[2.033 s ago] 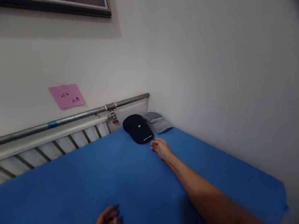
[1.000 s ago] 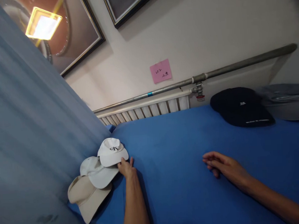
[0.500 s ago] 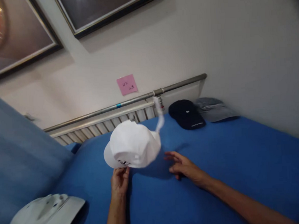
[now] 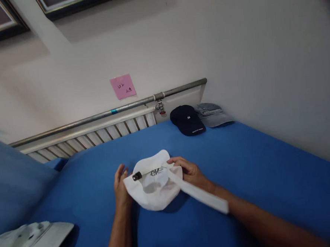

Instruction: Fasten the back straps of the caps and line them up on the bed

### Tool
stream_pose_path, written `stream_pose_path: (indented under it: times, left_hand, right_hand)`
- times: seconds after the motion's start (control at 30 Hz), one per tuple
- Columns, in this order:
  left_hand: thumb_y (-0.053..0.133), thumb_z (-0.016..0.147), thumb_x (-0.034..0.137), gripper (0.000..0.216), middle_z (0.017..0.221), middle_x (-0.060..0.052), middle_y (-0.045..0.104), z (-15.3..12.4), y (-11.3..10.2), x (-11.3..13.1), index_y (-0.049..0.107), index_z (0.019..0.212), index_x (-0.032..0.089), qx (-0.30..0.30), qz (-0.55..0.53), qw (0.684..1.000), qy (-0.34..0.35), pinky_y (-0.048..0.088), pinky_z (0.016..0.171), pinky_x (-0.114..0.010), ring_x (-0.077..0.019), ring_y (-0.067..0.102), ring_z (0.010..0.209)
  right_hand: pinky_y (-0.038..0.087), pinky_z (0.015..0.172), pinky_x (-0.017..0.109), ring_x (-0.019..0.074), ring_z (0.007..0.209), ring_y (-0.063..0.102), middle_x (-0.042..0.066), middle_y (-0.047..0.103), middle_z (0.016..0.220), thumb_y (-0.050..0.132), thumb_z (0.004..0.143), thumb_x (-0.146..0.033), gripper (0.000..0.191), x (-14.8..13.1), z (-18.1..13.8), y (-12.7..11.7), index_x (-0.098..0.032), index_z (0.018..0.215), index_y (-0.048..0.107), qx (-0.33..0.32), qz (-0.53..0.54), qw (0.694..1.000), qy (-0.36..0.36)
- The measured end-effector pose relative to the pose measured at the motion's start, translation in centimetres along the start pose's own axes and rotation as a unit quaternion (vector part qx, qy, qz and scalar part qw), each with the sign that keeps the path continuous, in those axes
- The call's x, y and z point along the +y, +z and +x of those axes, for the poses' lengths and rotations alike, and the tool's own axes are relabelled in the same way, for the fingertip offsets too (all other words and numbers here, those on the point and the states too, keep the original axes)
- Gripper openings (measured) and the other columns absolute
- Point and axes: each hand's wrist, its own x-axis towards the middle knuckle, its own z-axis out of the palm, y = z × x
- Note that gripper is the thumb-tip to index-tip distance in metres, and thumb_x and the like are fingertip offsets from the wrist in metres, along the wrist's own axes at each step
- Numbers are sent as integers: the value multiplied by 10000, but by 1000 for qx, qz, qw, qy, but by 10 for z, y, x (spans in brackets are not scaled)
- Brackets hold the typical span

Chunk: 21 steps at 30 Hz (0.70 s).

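A white cap (image 4: 154,185) with a dark logo and a small buckle is held just above the blue surface (image 4: 254,170). My left hand (image 4: 121,187) grips its left side. My right hand (image 4: 189,172) holds its right side, fingers curled on the fabric. The cap's long white strap (image 4: 200,196) trails over my right wrist. A dark navy cap (image 4: 187,120) and a grey cap (image 4: 213,114) lie in the far corner by the wall.
A pale cap (image 4: 29,245) lies at the lower left edge, next to a blue-grey curtain (image 4: 14,181). A radiator (image 4: 93,137) with a metal pipe (image 4: 111,112) runs along the back wall. A pink note (image 4: 123,86) sticks above it.
My left hand took the white cap from the stack at the left and carried it to the middle. My right hand has closed on it. The view swung right.
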Motion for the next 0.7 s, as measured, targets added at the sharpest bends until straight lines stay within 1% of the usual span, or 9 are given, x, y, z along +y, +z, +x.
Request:
stream_pose_path:
  times: [0.07,0.13,0.23,0.3,0.37,0.5,0.63,0.67,0.7]
  left_hand:
    - [551,828,327,286,1194,-69,633,-7,-8,10,651,1078,230,-25,48,997,63,418,1000,-385,-242,550,1169]
    - [507,855,384,293,1091,-84,682,-14,-15,22,698,988,205,-107,139,980,99,361,1046,-433,-275,550,1163]
    - [571,812,394,250,981,-83,715,-24,-19,37,731,893,220,-232,276,926,113,268,1089,-499,-326,504,1215]
    - [659,744,365,214,1018,-81,712,-28,-20,44,734,898,235,-285,323,893,131,220,1102,-534,-348,442,1273]
    - [709,699,319,234,1049,-84,704,-30,-20,48,737,921,250,-326,334,874,133,214,1095,-556,-364,413,1293]
    - [688,729,282,156,980,-82,708,-32,-20,50,748,872,264,-357,308,875,106,251,1074,-527,-358,419,1280]
    - [642,784,289,129,984,-76,689,-36,-18,50,743,855,252,-358,304,876,113,376,974,-438,-310,539,1122]
    - [634,792,290,131,992,-75,684,-37,-18,50,742,857,253,-360,299,876,115,399,942,-415,-295,560,1081]
    - [629,796,289,132,995,-74,681,-37,-17,49,740,860,254,-361,293,878,116,413,917,-397,-283,573,1049]
  right_hand:
    - [458,934,351,190,1004,602,54,628,1086,640,764,-221,42,7,1,-5,-205,735,614,-6,-53,997,-55]
    - [467,915,345,176,989,607,56,628,1073,609,787,-199,67,11,2,-7,-203,723,587,-1,-107,989,-105]
    - [481,890,344,173,981,610,65,628,1058,585,807,-191,65,13,2,-4,-202,744,577,22,-152,979,-135]
    - [491,869,344,175,973,614,70,627,1050,584,810,-188,54,14,1,-2,-199,757,573,31,-173,974,-144]
    - [500,847,345,176,961,619,74,627,1039,578,807,-173,48,15,0,-1,-195,766,568,22,-197,969,-149]
    - [498,849,384,194,990,612,83,630,1043,491,781,-65,160,0,-1,-6,-192,830,576,-1,-275,946,-172]
    - [438,930,442,217,1126,547,104,601,1152,389,769,14,386,-50,-9,-5,-200,1032,574,19,-320,909,-267]
    - [442,919,428,216,1120,551,109,596,1166,402,785,1,378,-64,-13,-1,-201,1061,562,1,-306,902,-304]
    - [446,903,410,211,1094,564,107,602,1158,423,797,-20,357,-76,-17,4,-202,1075,554,-44,-295,894,-335]
